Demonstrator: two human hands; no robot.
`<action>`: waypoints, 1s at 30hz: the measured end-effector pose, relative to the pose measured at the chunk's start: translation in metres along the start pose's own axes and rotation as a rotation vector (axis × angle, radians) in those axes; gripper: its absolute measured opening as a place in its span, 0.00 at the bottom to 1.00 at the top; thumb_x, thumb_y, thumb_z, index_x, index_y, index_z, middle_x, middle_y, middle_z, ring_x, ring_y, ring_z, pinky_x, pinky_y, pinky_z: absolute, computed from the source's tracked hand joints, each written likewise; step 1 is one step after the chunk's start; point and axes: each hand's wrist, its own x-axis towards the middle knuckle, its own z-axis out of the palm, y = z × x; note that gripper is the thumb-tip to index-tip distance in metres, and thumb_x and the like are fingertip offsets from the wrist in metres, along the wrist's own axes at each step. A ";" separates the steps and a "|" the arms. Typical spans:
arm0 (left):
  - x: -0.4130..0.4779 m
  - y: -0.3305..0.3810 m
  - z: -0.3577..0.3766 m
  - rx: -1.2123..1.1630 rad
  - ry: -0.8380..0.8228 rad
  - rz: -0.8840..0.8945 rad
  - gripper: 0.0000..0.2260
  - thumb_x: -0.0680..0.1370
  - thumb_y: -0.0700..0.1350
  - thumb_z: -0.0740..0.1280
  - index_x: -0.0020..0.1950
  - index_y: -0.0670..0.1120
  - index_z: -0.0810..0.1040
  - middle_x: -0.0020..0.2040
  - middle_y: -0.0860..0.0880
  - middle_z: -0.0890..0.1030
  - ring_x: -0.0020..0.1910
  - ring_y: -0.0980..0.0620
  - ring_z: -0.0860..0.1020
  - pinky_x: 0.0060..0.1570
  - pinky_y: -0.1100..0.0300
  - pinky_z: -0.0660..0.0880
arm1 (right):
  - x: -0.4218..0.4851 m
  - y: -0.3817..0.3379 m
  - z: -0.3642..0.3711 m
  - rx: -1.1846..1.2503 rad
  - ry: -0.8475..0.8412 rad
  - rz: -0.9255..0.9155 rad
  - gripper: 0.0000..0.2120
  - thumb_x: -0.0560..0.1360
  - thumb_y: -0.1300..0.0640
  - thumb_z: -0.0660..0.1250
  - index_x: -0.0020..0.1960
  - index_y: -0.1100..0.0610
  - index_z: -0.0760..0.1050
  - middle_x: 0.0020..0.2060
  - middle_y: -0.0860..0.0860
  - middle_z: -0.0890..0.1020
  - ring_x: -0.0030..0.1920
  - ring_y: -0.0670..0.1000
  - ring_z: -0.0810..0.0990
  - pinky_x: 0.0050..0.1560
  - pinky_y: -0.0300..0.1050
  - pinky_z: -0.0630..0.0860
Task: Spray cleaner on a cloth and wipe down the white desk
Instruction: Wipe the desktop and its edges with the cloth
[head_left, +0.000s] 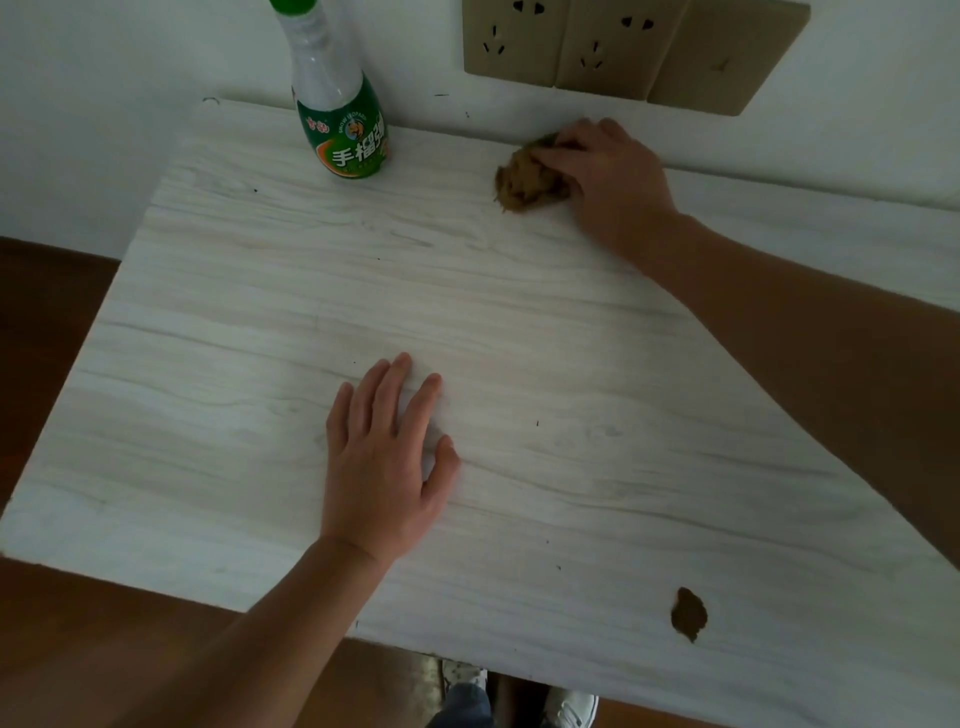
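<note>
A white wood-grain counter (260, 312) stands against a pale wall, with tan socket plates (571, 47) at 12 o'clock. At 1 o'clock, close to the wall edge, the right hand (608, 176) curls its fingers over a bunched brown cloth (524, 179) that lies on the surface. The left hand (384, 462) lies flat near the centre, fingers straight, holding nothing. The green-labelled cleaner bottle (337, 119) stands upright at 11 o'clock, apart from the cloth. A brown spot (688, 613) marks the counter at 5 o'clock.

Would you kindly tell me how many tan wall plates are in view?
3, side by side on the wall: left plate and middle plate with sockets, right plate showing none. Their tops are cropped; more may lie outside view.
</note>
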 end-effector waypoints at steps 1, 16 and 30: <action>0.000 0.000 0.001 -0.002 0.003 0.001 0.26 0.80 0.54 0.58 0.76 0.46 0.72 0.79 0.42 0.67 0.79 0.40 0.64 0.78 0.38 0.58 | 0.002 0.002 0.003 0.011 -0.005 0.043 0.21 0.81 0.63 0.56 0.70 0.52 0.75 0.63 0.57 0.77 0.61 0.62 0.73 0.56 0.56 0.75; 0.000 -0.001 0.003 -0.005 0.019 0.001 0.25 0.80 0.54 0.58 0.76 0.46 0.71 0.79 0.42 0.67 0.79 0.40 0.63 0.78 0.39 0.58 | -0.183 -0.090 -0.023 0.308 -0.163 -0.200 0.18 0.76 0.59 0.65 0.66 0.51 0.80 0.59 0.56 0.80 0.54 0.59 0.78 0.54 0.54 0.74; 0.000 -0.001 0.003 -0.018 0.024 -0.001 0.25 0.81 0.54 0.57 0.76 0.47 0.70 0.79 0.43 0.67 0.79 0.41 0.62 0.78 0.40 0.58 | -0.088 0.021 -0.016 0.012 0.039 0.344 0.18 0.79 0.56 0.59 0.68 0.52 0.75 0.62 0.59 0.72 0.62 0.61 0.71 0.54 0.57 0.76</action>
